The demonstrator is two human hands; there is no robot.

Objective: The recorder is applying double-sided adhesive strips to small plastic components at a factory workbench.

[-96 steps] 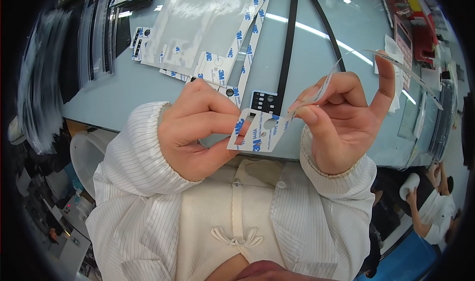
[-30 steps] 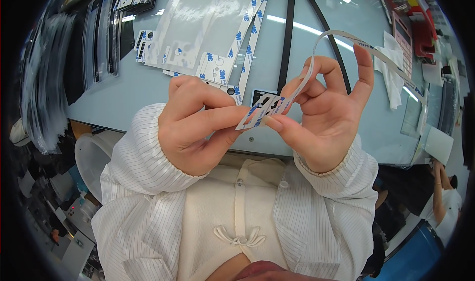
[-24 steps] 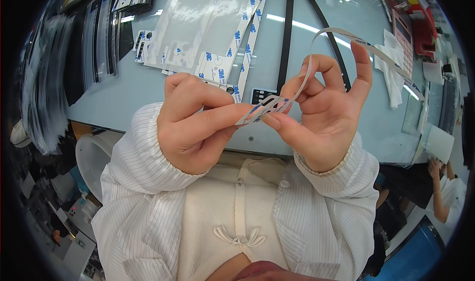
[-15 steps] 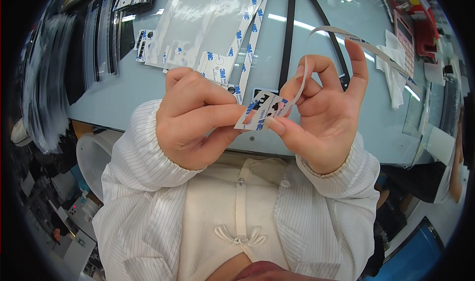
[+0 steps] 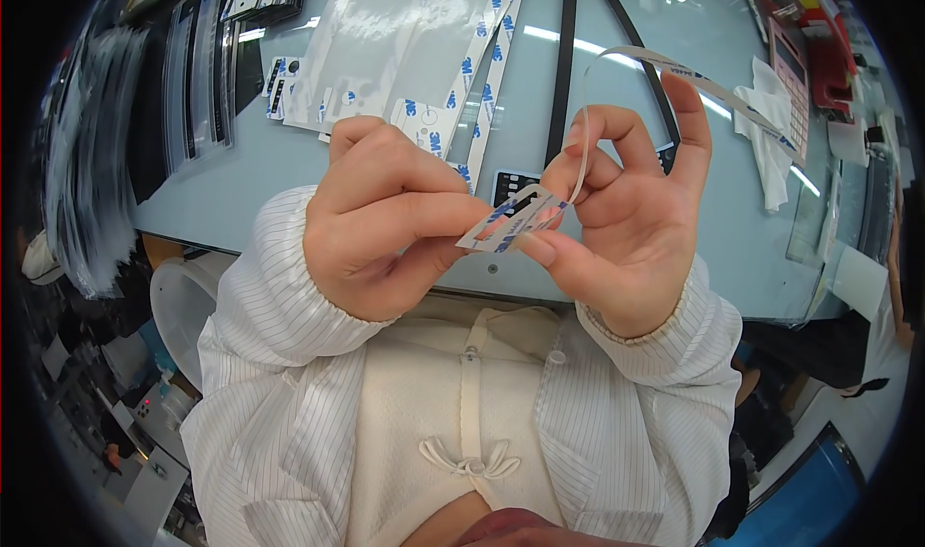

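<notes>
Between my two hands is a white adhesive-backed label (image 5: pixel 503 229) with blue print, dark and clear cut-outs, and a long narrow tail (image 5: pixel 713 87) that loops up and away to the right. Its left end is pinched between the thumb and forefinger of my left hand (image 5: pixel 381 224). My right hand (image 5: pixel 641 224) holds the other end between thumb and forefinger, its remaining fingers raised beside the tail. Part of the label is hidden behind my fingertips. Just beyond it on the table lies a black panel with small windows (image 5: pixel 511 186).
Clear sheets with white printed adhesive backing (image 5: pixel 385 37) lie past my left hand. Two black strips (image 5: pixel 562 65) stretch away beyond my right hand. Stacked clear strips (image 5: pixel 96 162) hang at the left; a crumpled white tissue (image 5: pixel 766 152) and a pink calculator (image 5: pixel 790 75) sit at the right.
The label has tilted and looks narrower than before. My left hand has shifted slightly, and the tail's loop has moved a little to the left.
</notes>
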